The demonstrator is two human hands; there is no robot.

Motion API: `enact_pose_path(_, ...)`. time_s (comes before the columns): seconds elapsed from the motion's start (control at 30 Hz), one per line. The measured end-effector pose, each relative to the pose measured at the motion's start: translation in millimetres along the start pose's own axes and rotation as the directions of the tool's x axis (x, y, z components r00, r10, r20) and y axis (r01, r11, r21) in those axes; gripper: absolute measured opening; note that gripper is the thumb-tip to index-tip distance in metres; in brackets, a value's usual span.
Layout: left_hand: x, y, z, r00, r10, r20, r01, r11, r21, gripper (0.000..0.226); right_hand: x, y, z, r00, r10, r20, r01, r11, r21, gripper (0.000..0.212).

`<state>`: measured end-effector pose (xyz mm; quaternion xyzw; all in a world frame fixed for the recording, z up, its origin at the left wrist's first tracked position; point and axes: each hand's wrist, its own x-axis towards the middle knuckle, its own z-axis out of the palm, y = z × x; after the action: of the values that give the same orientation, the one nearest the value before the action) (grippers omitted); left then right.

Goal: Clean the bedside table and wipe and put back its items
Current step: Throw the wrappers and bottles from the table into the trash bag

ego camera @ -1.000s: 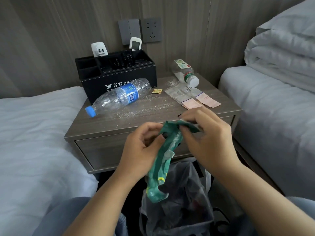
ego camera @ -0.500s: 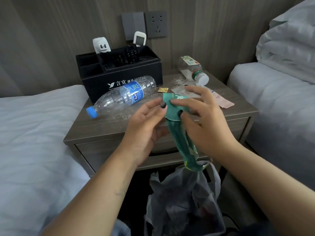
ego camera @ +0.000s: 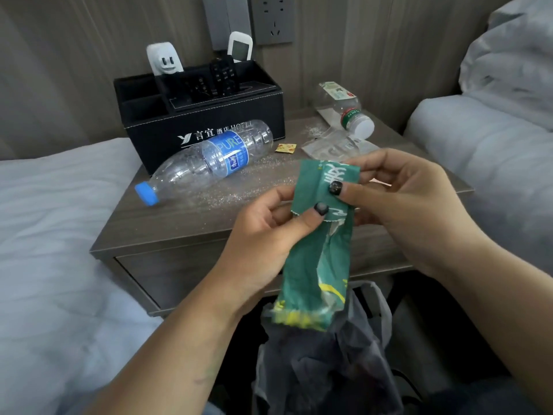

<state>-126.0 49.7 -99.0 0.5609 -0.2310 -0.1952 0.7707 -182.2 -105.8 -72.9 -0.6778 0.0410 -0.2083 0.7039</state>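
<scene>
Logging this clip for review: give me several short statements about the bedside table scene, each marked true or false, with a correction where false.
1. Both hands pinch the green plastic wrapper at its top end. True: the left hand and right hand both pinch it.
2. The clear plastic bottle with the blue cap stands upright. False: it lies on its side on the wooden bedside table.
3. The black leather organiser box holds remote controls. True.
4. The small clear bottle with the white cap sits inside the organiser box. False: it lies on the table's right rear part.
5. The green wrapper hangs over a grey plastic bag. True.
</scene>
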Motion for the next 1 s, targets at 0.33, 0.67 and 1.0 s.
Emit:
enact_pose_path(0.33, -12, -12, 2, 0.96, 0.279, -0.022, -0.233, 0.84, 0.49, 0.012, -19, 4, 6, 0.985, -0.093, -0.146, 0.07, 0.985, -0.158, 0.029)
enact_pose_path(0.67, -11, 1, 2, 0.998, 0.004, -0.057, 0.012, 0.961, 0.277, 0.026, -12, -5, -7, 0.994, -0.091, -0.064, 0.095, 0.993, 0.07, 0.023)
enact_pose_path(1.0, -11, 14, -1, 0.987, -0.157, -0.036, 0.152, 0.982, -0.109, 0.038, -15, 11, -3, 0.67, -0.678, 0.302, 0.706, 0.457, -0.541, 0.015)
